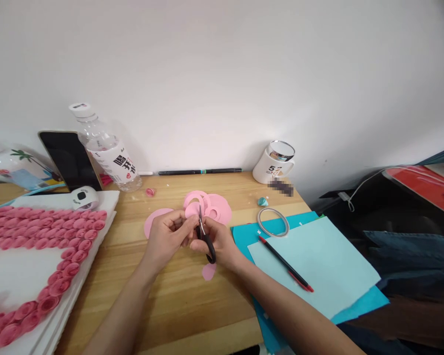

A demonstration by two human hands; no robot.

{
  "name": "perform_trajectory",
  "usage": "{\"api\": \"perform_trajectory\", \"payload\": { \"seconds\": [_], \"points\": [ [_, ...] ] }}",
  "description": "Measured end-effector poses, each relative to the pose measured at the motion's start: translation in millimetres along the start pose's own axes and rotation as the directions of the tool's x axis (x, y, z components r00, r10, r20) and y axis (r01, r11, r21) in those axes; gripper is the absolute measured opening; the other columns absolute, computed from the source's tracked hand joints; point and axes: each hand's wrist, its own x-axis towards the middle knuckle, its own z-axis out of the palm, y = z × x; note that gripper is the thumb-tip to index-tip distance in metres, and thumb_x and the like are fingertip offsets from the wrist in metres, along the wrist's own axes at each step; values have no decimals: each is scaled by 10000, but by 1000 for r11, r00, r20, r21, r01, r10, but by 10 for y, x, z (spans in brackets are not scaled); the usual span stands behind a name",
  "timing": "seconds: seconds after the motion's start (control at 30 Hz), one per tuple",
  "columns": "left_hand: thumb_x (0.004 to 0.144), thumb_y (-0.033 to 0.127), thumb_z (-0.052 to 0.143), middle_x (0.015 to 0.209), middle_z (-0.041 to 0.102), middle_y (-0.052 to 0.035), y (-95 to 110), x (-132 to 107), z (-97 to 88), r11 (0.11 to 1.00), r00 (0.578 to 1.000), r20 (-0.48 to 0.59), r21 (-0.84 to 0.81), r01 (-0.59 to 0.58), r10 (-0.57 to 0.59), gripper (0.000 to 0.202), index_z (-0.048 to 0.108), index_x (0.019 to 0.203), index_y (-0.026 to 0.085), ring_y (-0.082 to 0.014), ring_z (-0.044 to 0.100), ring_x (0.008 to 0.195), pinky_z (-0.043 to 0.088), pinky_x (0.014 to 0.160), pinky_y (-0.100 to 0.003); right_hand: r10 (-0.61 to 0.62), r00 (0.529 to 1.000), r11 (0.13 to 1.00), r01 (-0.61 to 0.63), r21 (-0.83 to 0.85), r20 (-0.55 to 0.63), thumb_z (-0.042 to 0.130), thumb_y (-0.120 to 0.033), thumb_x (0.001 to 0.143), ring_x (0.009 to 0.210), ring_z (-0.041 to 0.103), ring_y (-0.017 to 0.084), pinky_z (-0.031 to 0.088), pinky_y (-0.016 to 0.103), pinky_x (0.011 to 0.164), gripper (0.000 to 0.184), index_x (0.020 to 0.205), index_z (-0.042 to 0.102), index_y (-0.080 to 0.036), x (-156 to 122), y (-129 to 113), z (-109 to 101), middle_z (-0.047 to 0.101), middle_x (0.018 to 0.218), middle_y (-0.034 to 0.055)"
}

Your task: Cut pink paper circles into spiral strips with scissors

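Head view is showing two hands working over a wooden table (163, 305), with the pink paper (196, 197) rising in loose curls just beyond the fingertips, between the hands. The left hand (168, 236) is pinching the paper between thumb and fingers, close to the blades. The right hand (220, 241) is gripping the scissors (206, 239) by their black handle; I cannot tell which fingers are going through the loops. The blades are pointing away from the body into the curls and seem to be cutting along a curve.

For a clean edge, the left hand should be turning the paper into the blades while the right is making short, steady bites, so that the strip is coming out even. The left fingertips are sitting very near the blades, so they should be giving the cut more room. The curls seem to be overlapping a pink disc (224, 204) behind; lifting them slightly would be helping to spare it. Thin strips could be tearing if the pinch is pulling rather than guiding.
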Motion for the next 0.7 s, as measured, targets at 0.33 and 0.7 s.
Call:
{"api": "perform_trajectory", "payload": {
  "seconds": [0.33, 0.7],
  "points": [
    [767, 312, 598, 418, 459, 50, -16, 7, -1, 999, 999, 17, 30, -45, 45, 300, 528, 519, 157, -38, 385, 349, 285, 353, -163, 61, 996, 997, -64, -43, -59, 805, -469, 564, 446, 417, 78, 319, 209, 438, 435, 723, 525, -178, -23, 23, -19, 524, 535, -45],
    [803, 390, 571, 394, 460, 41, -97, 59, -9, 998, 996, -86, -68, -6, 0, 354, 495, 537, 169, -47, 365, 323, 243, 334, -178, -77, 950, 993, 46, -108, -304, 672, -463, 725, 410, 448, 91, 401, 235, 476, 312, 733, 522, -189, 16, 37, -43, 473, 452, -74]
  ]
}}
